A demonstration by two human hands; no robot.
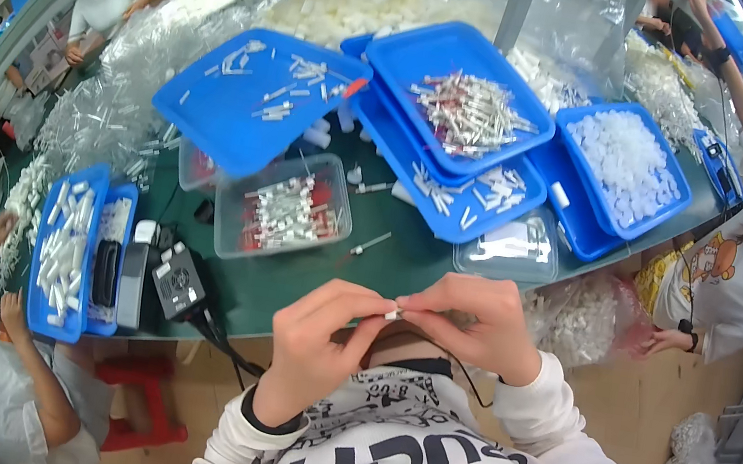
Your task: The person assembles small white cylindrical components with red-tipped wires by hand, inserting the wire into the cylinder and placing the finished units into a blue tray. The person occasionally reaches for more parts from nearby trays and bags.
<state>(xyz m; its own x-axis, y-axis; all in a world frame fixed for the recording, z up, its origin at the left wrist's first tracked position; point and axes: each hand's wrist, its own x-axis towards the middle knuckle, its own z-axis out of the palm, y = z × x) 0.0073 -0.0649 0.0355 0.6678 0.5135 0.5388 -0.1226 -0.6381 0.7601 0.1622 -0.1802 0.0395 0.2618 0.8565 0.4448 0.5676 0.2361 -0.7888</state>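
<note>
My left hand (315,340) and my right hand (481,322) meet in front of my chest, just off the table's near edge. Between their fingertips is a small white cylindrical piece (392,314), pinched from both sides; most of it is hidden by the fingers. Beyond my hands, a thin clear-and-white tube (372,243) lies alone on the green table (285,288). A clear plastic box (225,238) behind it holds many white-and-silver tubes with some red parts.
Blue trays of small parts, including one tray (206,113) at left and another (391,46) at centre, stand farther back. White caps fill a blue tray (677,207) at right. A black power box (178,284) sits left, cables hanging. Co-workers surround the table.
</note>
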